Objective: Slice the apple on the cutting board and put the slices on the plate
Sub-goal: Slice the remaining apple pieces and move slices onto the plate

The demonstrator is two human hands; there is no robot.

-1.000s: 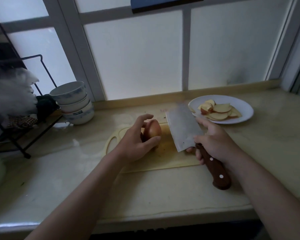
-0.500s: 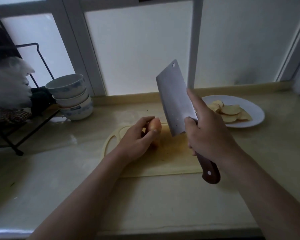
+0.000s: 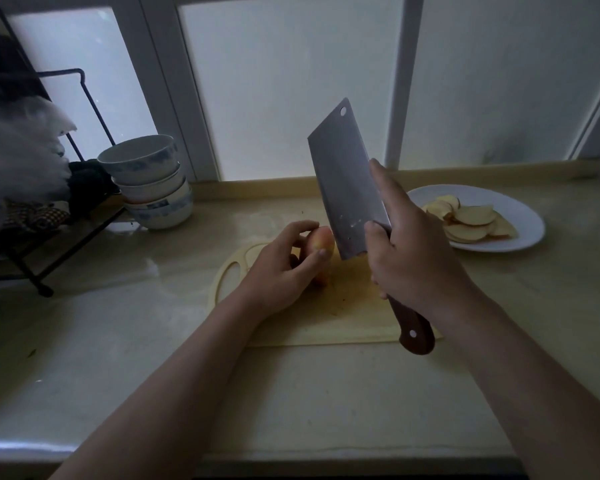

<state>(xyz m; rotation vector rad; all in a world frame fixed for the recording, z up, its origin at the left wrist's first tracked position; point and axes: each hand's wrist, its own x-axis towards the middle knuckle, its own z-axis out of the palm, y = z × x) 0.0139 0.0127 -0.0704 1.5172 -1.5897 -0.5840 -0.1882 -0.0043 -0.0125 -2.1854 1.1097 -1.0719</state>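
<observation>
Apple (image 3: 321, 241) piece sits on the cutting board (image 3: 343, 317), toward the far-left end near the board's handle hole. Left grip (image 3: 278, 275) holds it: thumb on the near face, fingers curled over the top. Can't tell which face is down.

Right grip (image 3: 413, 251) is wrapped round the cleaver (image 3: 340, 178) handle, index finger laid up along the flat of the blade. Blade is raised and tilted, with its lower corner just beside the apple. Contact not evident.

Handling, my read:
- piece is light, firm and crisp; the cut faces are probably wet and slippery, and the rounded skin side wants to roll
- small piece, so little room for fingers: hold the end away from the blade, tips tucked back, flat face down
- cut slices will be thin and snap easily, so pinch them by the edges or carry them on the blade flat

Room:
- right half of the board is bare, free for the blade to come down
- plate (image 3: 529, 216) with slices (image 3: 471, 220) sits right of the board, apart from it, with bare surface (image 3: 118, 323) between
- bowl stack (image 3: 153, 181) and wire rack (image 3: 49, 188) are on the left, well apart from the board
- board's near edge sits back from the surface's front edge
- window ledge runs close behind the board, so keep the raised blade tip off the glass

Risk: left thumb lies near the blade line
</observation>
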